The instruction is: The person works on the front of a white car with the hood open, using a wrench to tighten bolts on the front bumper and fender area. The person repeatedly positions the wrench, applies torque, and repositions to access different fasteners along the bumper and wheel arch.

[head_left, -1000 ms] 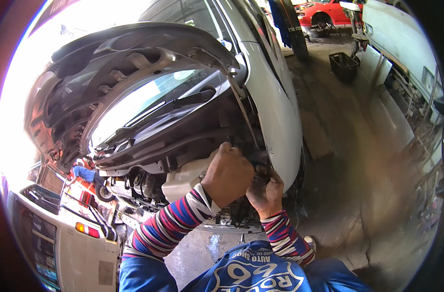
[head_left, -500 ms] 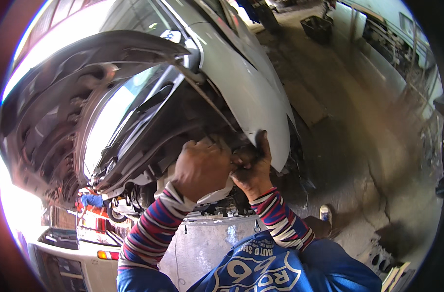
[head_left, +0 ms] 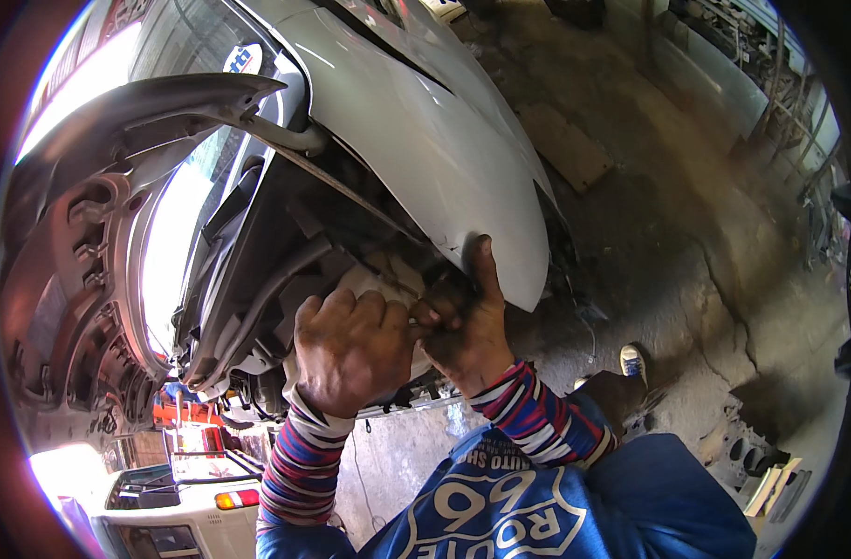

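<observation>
Your left hand [head_left: 351, 349] is fisted beside your right hand [head_left: 463, 326], both pressed together at the engine bay; whatever they grip is hidden. Your right thumb touches the silver fender [head_left: 444, 149], under the raised hood [head_left: 99, 186].

Car repair workshop: open-hooded silver car [head_left: 425, 121], stained concrete floor [head_left: 686, 224].

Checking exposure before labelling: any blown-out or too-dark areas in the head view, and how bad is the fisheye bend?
Head view: the windscreen under the raised hood is blown out white; the engine bay around the left hand and right hand is in deep shadow; the fender bends strongly, and a black ring rims the frame.
</observation>
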`<action>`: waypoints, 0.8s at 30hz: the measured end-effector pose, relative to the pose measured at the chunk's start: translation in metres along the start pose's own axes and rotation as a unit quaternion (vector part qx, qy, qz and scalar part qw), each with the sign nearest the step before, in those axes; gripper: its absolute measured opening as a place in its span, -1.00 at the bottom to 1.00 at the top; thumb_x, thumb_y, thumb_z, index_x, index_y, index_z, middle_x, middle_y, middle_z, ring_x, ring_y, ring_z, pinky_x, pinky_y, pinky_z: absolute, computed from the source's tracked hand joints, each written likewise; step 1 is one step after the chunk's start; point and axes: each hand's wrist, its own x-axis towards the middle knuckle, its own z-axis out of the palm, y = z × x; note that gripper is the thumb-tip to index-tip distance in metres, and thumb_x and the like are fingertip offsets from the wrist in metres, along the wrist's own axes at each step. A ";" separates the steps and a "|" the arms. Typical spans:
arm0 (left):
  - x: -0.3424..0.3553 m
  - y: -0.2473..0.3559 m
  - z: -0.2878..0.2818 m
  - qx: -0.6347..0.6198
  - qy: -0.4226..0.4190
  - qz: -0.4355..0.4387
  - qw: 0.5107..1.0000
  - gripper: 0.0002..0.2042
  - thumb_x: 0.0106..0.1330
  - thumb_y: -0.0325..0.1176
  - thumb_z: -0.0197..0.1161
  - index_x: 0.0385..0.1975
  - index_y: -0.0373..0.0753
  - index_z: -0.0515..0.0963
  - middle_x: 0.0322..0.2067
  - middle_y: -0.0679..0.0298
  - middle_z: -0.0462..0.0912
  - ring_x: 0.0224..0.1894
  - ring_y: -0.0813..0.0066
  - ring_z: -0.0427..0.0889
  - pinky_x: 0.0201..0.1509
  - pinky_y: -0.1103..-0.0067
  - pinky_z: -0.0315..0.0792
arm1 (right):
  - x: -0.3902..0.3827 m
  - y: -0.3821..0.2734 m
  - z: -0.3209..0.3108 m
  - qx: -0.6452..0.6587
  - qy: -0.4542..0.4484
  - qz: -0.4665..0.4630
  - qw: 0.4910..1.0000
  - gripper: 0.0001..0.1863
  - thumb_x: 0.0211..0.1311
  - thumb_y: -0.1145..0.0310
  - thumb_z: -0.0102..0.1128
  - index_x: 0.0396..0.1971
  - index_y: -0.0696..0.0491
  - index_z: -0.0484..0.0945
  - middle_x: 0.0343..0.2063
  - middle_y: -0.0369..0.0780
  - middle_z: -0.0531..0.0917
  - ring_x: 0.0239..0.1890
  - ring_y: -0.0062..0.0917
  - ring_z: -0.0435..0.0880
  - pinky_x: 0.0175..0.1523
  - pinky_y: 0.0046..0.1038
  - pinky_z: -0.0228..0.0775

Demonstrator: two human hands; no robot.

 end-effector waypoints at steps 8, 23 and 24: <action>0.004 0.004 -0.007 -0.022 0.036 0.009 0.999 -0.75 -0.13 -0.24 0.44 -0.69 -0.13 0.46 -0.64 0.31 0.41 -0.55 0.32 0.47 -0.48 0.39 0.27 | 0.005 0.002 0.001 -0.004 -0.006 -0.038 0.999 -0.25 0.07 -0.45 0.22 -0.20 0.03 0.63 -0.84 -0.43 0.19 -0.69 -0.65 0.19 -0.51 -0.56 0.08; 0.049 0.035 -0.122 -0.693 0.254 -0.095 0.668 -0.72 0.47 -0.27 0.04 -0.51 -0.22 0.41 -0.65 0.30 0.33 -0.68 0.57 0.26 -0.61 0.61 0.16 | 0.006 0.003 0.001 0.068 0.055 -0.046 0.995 -0.42 0.06 -0.25 0.42 -0.36 0.01 0.53 -0.80 -0.37 0.35 -0.78 -0.63 0.19 -0.52 -0.56 0.26; 0.052 0.038 -0.106 -0.609 0.288 -0.159 0.722 -0.75 0.46 -0.28 0.08 -0.45 -0.27 0.46 -0.61 0.24 0.41 -0.65 0.51 0.33 -0.58 0.57 0.23 | 0.007 0.002 0.001 0.069 0.022 -0.048 0.996 -0.41 0.07 -0.25 0.40 -0.36 0.03 0.54 -0.81 -0.38 0.33 -0.78 -0.63 0.20 -0.54 -0.57 0.28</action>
